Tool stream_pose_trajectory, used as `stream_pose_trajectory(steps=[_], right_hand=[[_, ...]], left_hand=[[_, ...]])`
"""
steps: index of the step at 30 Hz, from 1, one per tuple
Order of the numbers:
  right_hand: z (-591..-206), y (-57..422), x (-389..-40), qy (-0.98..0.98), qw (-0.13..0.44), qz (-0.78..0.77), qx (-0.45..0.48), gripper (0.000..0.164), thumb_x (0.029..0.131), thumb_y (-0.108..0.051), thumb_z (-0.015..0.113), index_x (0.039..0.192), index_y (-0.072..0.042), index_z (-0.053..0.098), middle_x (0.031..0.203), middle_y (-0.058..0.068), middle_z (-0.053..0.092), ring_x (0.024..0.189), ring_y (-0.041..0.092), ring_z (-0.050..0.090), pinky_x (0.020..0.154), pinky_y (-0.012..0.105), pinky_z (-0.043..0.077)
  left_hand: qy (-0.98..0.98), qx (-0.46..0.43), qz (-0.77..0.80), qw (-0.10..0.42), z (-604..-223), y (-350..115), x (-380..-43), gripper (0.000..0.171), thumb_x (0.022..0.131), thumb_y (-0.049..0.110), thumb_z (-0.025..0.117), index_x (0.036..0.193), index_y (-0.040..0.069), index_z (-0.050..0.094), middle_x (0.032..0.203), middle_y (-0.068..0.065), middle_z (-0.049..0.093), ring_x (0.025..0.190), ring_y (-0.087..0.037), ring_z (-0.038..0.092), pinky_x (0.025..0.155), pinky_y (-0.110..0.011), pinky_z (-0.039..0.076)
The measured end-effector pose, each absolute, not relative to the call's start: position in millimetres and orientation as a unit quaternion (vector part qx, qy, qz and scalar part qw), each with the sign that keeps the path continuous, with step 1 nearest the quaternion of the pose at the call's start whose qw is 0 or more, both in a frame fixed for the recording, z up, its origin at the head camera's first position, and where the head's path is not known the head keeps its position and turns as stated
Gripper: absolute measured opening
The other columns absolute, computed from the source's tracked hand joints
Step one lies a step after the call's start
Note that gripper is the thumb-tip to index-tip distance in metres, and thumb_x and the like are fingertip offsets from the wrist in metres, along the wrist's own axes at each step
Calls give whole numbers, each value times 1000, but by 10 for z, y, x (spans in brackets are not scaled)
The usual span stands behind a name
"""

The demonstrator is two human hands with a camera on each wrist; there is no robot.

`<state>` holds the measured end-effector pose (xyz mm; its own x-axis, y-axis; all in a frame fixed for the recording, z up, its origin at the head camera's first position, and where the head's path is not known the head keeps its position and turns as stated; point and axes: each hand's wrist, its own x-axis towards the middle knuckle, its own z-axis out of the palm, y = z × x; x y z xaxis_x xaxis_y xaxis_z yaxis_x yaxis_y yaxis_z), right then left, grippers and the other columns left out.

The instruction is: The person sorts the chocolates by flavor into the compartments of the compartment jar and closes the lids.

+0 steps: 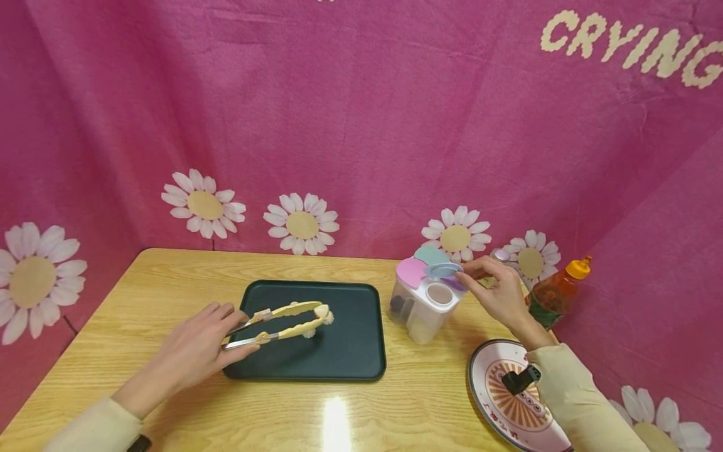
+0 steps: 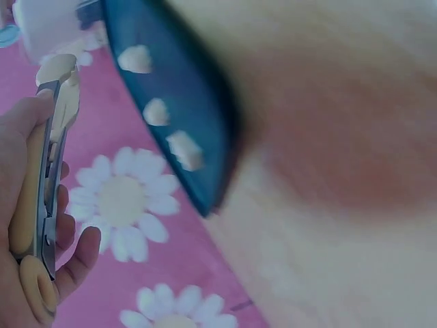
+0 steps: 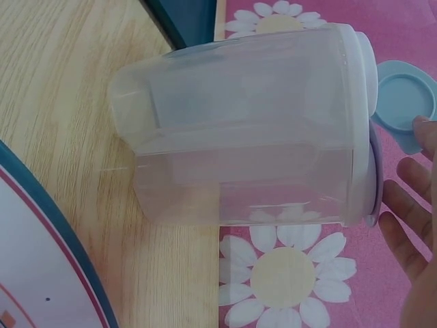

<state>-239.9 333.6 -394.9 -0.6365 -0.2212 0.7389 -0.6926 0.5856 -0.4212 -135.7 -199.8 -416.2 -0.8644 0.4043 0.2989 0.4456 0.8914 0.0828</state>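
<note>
Cream-and-silver tongs [image 1: 290, 310] are gripped by the left hand [image 1: 206, 339] above a dark green rectangular tray [image 1: 344, 361] on the wooden bench [image 1: 271, 414]; the raised light-blue plastic lid [image 1: 443, 270] of a clear container [image 1: 423, 321] beside the tray is pinched by the right hand [image 1: 499, 292].

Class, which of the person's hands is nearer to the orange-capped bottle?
Right. The right hand, pinching the blue lid, is just left of the bottle; the left hand grips tongs farther left, near the tray.
</note>
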Motion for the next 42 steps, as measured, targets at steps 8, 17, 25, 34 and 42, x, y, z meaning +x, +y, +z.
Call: stream_pose_trajectory(steps=[8,17,25,34,42], right_hand=[[-3955,3353,-2412,-835,320,354,274,24,78,9,86,93,-7,78,85,9,77,77,-15,62,74,9,53],[-3935,3351,-2406,-836,321,350,275,24,78,9,86,94,-7,78,85,9,78,77,-15,62,73,10,53],[-3924,3333,-2369,-837,326,352,262,25,77,8,87,94,-7,79,86,9,78,76,-13,63,73,10,53],[-3923,3323,-2373,-837,329,353,260,25,76,8,88,94,-6,79,86,10,78,76,-13,61,74,9,52],[-3911,3314,-2360,-839,321,355,258,23,78,7,87,95,-7,79,86,9,78,76,-12,61,74,9,52]], left_hand=[[-947,-262,-87,163,-3959,-1579,-1559,51,86,58,80,115,16,73,97,0,66,86,-15,57,63,-30,52],[-931,-299,-114,177,-3842,-1068,-1673,52,86,57,80,118,16,73,105,-1,69,94,-16,61,71,-31,58],[-915,-331,-133,189,-3745,-706,-1791,53,88,58,78,120,16,72,108,-1,71,92,-17,62,73,-31,57],[-924,-327,-133,144,-3655,-370,-1865,57,91,61,74,129,19,71,116,-3,73,100,-18,64,78,-33,60],[-929,-320,-138,123,-3623,-237,-1940,57,91,57,75,132,17,71,119,-6,73,101,-20,63,80,-35,61]])
